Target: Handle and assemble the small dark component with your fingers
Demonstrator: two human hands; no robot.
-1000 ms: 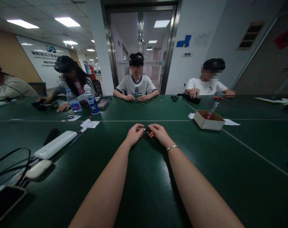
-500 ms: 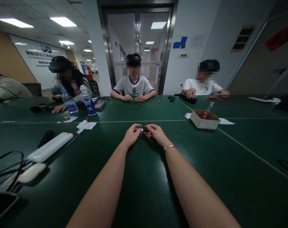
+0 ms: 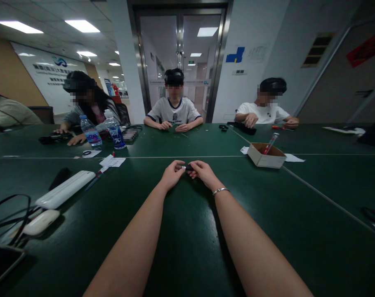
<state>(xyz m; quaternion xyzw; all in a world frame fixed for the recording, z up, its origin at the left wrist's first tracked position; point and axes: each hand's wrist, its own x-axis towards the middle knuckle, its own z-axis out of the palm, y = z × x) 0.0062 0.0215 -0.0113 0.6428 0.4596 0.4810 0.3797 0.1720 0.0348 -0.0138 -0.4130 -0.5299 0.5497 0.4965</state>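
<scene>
Above the green table, my two hands meet over a small black and silver stick-shaped piece, too small to name more closely. My left hand pinches its silver end between thumb and fingers. The dark end sits in the grip of my right hand, whose wrist wears a silver bracelet. Fingers cover part of the piece.
At left lie a white power-bank-like block, a white rounded case, a phone and black cables. Paper slips and two water bottles stand farther off. A small box holds a tube. Several people sit opposite.
The silver end shows slightly farther left between my hands, which keep nearly the same place. Across the table, a co-worker's hand at the left has moved onto a black object.
</scene>
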